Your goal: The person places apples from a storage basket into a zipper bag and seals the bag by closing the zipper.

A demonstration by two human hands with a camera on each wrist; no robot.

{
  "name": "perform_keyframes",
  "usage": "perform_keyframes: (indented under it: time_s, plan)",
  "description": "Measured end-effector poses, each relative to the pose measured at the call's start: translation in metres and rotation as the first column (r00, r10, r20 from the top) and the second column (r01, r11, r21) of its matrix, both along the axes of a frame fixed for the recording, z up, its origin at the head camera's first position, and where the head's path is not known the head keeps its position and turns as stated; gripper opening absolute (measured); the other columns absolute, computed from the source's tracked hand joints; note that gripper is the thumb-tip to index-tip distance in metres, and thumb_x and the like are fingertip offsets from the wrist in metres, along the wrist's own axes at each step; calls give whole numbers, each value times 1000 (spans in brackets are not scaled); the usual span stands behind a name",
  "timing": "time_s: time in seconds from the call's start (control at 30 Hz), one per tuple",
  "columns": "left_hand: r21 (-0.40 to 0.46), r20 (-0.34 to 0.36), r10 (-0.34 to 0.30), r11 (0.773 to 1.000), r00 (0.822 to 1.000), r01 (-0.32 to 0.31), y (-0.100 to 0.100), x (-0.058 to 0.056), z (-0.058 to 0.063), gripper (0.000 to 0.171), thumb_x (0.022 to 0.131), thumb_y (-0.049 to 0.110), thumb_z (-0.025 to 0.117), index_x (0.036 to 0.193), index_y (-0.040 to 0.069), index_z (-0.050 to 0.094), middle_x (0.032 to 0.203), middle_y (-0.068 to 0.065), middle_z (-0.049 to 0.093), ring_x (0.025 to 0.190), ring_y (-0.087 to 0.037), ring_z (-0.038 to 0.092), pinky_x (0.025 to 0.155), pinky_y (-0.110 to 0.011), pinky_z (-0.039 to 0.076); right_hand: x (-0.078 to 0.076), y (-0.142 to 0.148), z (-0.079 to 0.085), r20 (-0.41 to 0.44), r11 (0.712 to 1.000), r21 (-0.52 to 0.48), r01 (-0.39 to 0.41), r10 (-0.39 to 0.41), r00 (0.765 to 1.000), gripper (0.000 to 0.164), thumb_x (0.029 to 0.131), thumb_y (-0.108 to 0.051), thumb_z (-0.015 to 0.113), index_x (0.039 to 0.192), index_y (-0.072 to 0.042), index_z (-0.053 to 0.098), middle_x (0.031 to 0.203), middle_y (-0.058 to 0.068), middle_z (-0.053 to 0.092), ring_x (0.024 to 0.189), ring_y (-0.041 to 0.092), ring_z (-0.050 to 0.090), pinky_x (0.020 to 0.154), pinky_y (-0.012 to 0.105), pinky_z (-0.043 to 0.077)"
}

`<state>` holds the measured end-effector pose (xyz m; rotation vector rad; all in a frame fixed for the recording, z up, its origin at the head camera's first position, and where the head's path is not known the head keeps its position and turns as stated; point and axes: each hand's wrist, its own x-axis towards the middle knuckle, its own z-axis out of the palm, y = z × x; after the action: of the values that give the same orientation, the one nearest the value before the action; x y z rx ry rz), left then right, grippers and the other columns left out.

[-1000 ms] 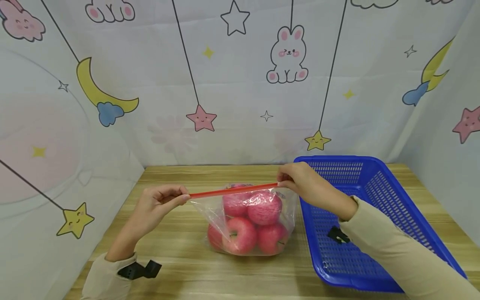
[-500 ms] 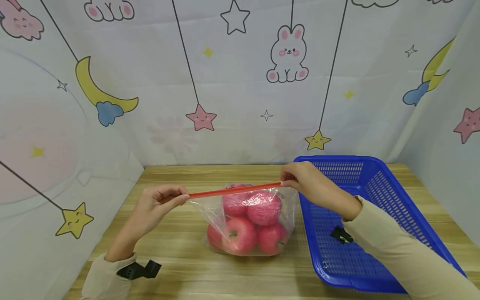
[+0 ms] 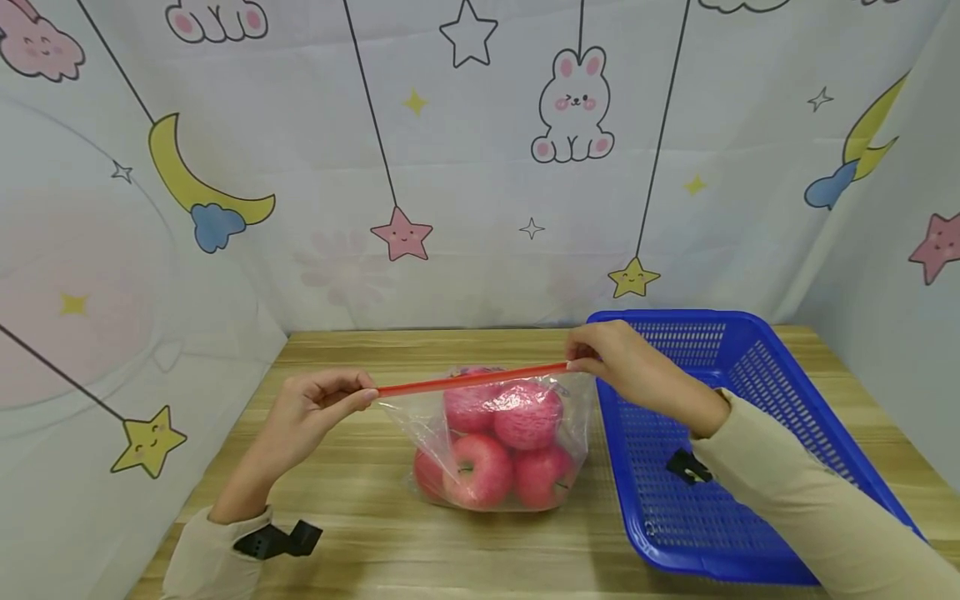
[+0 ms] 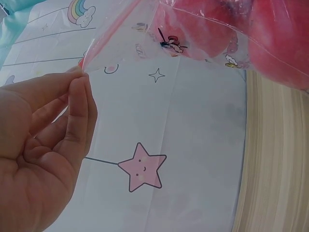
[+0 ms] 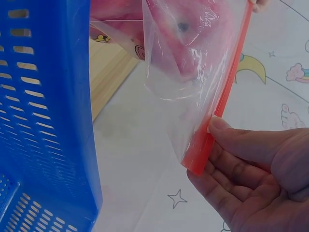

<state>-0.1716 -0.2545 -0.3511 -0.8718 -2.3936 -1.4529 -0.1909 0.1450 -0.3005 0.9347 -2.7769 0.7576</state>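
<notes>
A clear zip bag (image 3: 405,417) with a red top strip stands on the table, holding several red apples (image 3: 480,471). My left hand (image 3: 318,417) pinches the strip's left end between thumb and fingers; the left wrist view shows this left hand (image 4: 53,130) with the bag's corner at its fingertips. Toward the strip's right end, my right hand (image 3: 630,367) pinches it. In the right wrist view the right hand (image 5: 256,169) has its thumb on the red strip (image 5: 212,125), close to the bag's corner. The strip is stretched straight between both hands, slightly higher on the right.
A blue slotted basket (image 3: 622,517) stands on the right of the wooden table (image 3: 420,567), under my right forearm. Behind the table hangs a white curtain (image 3: 480,283) with stars and bunnies. Each wrist wears a black strap mount (image 3: 273,540).
My right hand has slid a little to the right along the red strip, baring more of it. The left hand and the apples have stayed in place.
</notes>
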Motion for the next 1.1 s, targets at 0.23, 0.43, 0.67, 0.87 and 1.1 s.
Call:
perform_keyframes:
  time_s: [0.23,0.43,0.67,0.87,1.1]
  plan:
    - [6,-1,1,1000,1000,-1,0,0,0,8,93,1,67,94,7,71,85,-12,68,70,-14,60,62,-23,52,-1,2,0,17,1000,-4,5,-5,1000,11,89,1,71,84,-6,65,76,-1,61,70,14,55,66,32,51]
    - [7,-21,6,1000,1000,-6,1,1,1,14,92,-2,67,96,10,72,85,-4,68,68,-13,60,59,-23,50,-2,7,-1,27,1000,-15,1,-1,1000,10,89,2,70,85,-6,67,78,-1,63,72,13,58,68,33,53]
    - [14,-28,3,1000,1000,-3,2,1,0,14,91,-5,67,96,7,73,85,-2,68,68,-12,59,57,-23,50,-2,12,-1,45,1000,-23,-10,11,999,8,90,2,70,86,-6,68,80,-1,64,73,13,61,69,33,54]
    - [21,-34,3,1000,999,-2,3,1,1,15,90,-5,68,95,8,73,85,-2,68,68,-12,60,58,-23,50,-2,16,0,74,1000,-20,8,-7,997,6,91,0,69,88,-5,68,82,0,66,77,17,64,72,34,55]
    - [31,-42,-6,999,999,7,2,1,0,16,90,-7,68,95,7,72,85,-3,68,69,-13,60,60,-23,51,-3,17,1,87,1000,-24,14,-12,996,5,92,0,68,89,-4,68,82,0,66,77,15,63,72,35,55]
